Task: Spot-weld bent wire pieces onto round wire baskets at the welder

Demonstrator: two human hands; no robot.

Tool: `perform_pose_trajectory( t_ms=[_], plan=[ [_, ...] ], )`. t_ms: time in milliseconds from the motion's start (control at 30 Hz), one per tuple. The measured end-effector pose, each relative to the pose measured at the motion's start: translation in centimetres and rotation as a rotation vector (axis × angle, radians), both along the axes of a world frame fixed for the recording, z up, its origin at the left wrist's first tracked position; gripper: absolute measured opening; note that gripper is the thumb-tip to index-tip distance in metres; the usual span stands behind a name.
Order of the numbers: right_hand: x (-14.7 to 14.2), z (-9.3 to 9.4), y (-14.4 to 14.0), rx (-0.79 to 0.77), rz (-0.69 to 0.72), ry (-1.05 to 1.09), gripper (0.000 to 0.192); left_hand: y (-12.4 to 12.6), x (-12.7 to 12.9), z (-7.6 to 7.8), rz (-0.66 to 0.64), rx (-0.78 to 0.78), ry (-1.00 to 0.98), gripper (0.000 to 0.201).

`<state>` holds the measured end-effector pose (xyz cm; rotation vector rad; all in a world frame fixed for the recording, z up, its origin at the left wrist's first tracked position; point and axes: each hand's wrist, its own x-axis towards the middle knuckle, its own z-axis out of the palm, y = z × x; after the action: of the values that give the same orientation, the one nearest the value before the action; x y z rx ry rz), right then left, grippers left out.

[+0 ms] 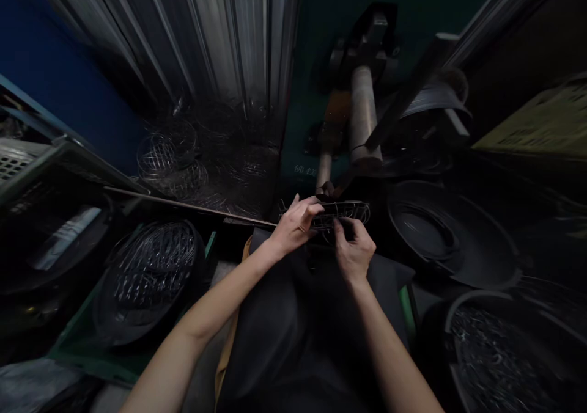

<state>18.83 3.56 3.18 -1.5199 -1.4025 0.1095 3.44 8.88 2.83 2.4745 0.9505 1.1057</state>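
Observation:
A small round wire basket (360, 212) is held tilted in front of the machine's lower metal rod (324, 168). My left hand (297, 222) grips its left side, thumb and fingers closed around the wires. At the lower edge of the basket is my right hand (355, 248), with thumb and forefinger pinched together against the wires. Whatever lies between those fingertips is too dark and small to make out. Both hands are just above a dark apron (293, 327) over my lap.
A thick metal cylinder (364, 113) juts from the green machine (305, 95) above my hands. On the left, a black basin (123, 330) holds many bent wires. To the right are a basin with wire rings (486, 242) and a bucket of small wire pieces (458, 300). Wire baskets (158, 156) lie behind.

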Motion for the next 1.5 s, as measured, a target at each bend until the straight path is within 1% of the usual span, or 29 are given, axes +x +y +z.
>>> perform_pose_trajectory(
  t_ms=[233, 433, 533, 667, 767, 900, 1033, 1100, 1167, 1200, 1233, 1300, 1367, 1400, 1433, 1467, 1500],
  plan=[
    [0.0, -0.2, 0.5, 0.001, 0.003, 0.017, 0.024, 0.8, -0.1, 0.0, -0.016, -0.002, -0.023, 0.043],
    [-0.1, -0.2, 1.3, 0.034, -0.012, 0.001, 0.024, 1.6, -0.1, -0.1, -0.026, 0.035, -0.051, 0.042],
    [0.0, -0.3, 1.7, 0.024, -0.021, -0.006, 0.026, 2.1, 0.0, -0.3, -0.030, 0.040, -0.031, 0.043],
    [0.0, -0.8, 1.9, 0.036, -0.020, -0.011, 0.026, 2.4, 0.0, -0.7, -0.012, 0.116, 0.003, 0.043],
    [0.0, -1.2, 1.9, 0.042, -0.012, -0.019, 0.025, 2.5, -0.2, -0.7, 0.005, 0.175, 0.044, 0.038],
    [-0.4, -1.4, 2.1, 0.039, -0.025, -0.008, 0.025, 2.6, -0.5, -0.5, -0.016, 0.208, 0.102, 0.034],
    [-0.7, -0.9, 2.0, 0.028, -0.015, 0.002, 0.026, 2.9, -0.4, -0.3, -0.004, 0.219, 0.105, 0.040],
    [-0.1, -0.3, 1.0, 0.019, -0.004, 0.015, 0.027, 3.0, -0.2, -0.2, 0.021, 0.202, 0.083, 0.044],
    [1.5, 0.3, -1.4, -0.015, -0.040, 0.010, 0.033, 2.6, -0.1, 0.0, 0.037, 0.167, 0.054, 0.048],
    [2.9, 0.6, -3.1, -0.044, -0.086, -0.002, 0.037, 2.2, -0.1, 0.1, 0.033, 0.143, 0.040, 0.049],
    [4.7, 0.6, -5.1, -0.085, -0.152, -0.024, 0.040, 1.7, -0.2, 0.2, 0.020, 0.113, 0.030, 0.049],
    [9.3, 0.4, -9.4, -0.179, -0.330, -0.067, 0.046, 0.2, -0.6, 0.4, -0.025, 0.036, 0.016, 0.050],
    [14.8, -0.5, -13.9, -0.314, -0.540, -0.092, 0.051, -1.4, -0.9, 0.5, -0.067, -0.058, 0.019, 0.052],
    [17.4, -1.0, -16.1, -0.384, -0.626, -0.124, 0.050, -2.2, -1.0, 0.6, -0.084, -0.107, 0.034, 0.053],
    [19.8, -1.7, -18.0, -0.474, -0.684, -0.171, 0.047, -3.0, -0.9, 0.7, -0.101, -0.156, 0.060, 0.054],
    [21.8, -2.5, -19.8, -0.593, -0.711, -0.195, 0.042, -3.7, -0.7, 0.8, -0.124, -0.201, 0.097, 0.054],
    [23.4, -3.3, -21.4, -0.707, -0.703, -0.202, 0.035, -4.4, -0.5, 0.9, -0.155, -0.240, 0.143, 0.055]
  ],
)
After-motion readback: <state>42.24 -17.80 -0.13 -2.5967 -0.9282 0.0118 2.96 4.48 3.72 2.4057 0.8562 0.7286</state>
